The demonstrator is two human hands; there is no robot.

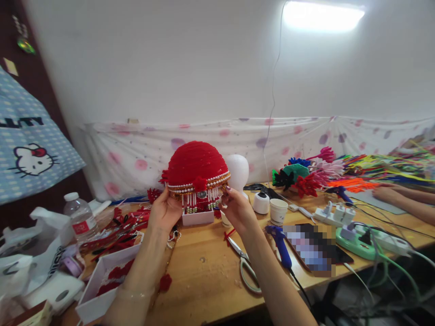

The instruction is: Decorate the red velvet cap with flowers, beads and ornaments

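A matt, ridged red cloth-like dome [196, 160] is edged with glossy white beads [181, 187] above the smooth tan wooden tabletop [204, 285].

Lamp [324, 16] glares white, upper right; wall [163, 68] dims leftward; edges stretched, soft; screen [307, 249] pixelated.

Mannequin head [239, 174] partly hidden behind red cap [197, 163]

Final letters "TY" on blue checked cloth [37, 140]; lettering on white bag [44, 267] and bottle [80, 217] illegible.
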